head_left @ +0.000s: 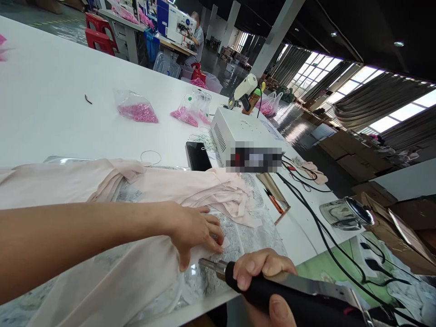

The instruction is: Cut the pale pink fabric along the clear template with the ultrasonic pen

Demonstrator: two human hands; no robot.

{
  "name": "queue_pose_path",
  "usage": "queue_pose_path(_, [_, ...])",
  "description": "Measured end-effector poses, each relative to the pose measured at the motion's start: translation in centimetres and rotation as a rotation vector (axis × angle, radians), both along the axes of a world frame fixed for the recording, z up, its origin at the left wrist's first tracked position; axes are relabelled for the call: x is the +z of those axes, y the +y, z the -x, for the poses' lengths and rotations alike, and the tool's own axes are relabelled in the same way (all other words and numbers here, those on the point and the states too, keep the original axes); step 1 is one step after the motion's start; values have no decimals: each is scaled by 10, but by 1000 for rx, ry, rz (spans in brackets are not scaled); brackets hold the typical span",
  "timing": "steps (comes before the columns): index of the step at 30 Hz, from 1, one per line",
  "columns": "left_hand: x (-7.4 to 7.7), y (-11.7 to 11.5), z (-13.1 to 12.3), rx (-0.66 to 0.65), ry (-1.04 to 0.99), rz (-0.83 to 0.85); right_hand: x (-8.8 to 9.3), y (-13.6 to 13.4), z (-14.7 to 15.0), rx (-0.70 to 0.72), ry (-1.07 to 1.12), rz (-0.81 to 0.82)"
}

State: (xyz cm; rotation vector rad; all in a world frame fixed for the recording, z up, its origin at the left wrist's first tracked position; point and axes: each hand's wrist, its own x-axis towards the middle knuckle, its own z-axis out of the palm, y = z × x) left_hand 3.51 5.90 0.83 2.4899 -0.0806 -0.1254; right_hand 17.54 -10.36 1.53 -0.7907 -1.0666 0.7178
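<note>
My left hand (197,229) rests on a pale pink piece of fabric (146,268), its thumb and fingers spread and its fingertips pressing near the cloth's right end. My right hand (262,272) is closed around a black-handled tool (252,284) with a metal tip. That tip points left, just beside my left hand, above a clear plastic-like sheet (238,243) laid over the table. More pale pink fabric pieces (204,190) lie overlapped beyond my left hand, with their right ends bunched.
On the white table (61,95) stands a light grey control box (245,131), with a phone (198,156) beside it. Bags of pink bits (138,109) lie further back. Black cables (306,206) run along the right edge near a glass jar (345,213). A person sits at a distant sewing machine (177,22).
</note>
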Motion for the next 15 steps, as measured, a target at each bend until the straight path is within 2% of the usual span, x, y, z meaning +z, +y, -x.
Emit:
queue_pose_path(8, [2, -1, 0, -1, 20, 3, 0, 0, 0, 58, 17, -2])
queue_pose_path(15, [1, -1, 0, 50, 18, 66, -1, -2, 7, 25, 41, 15])
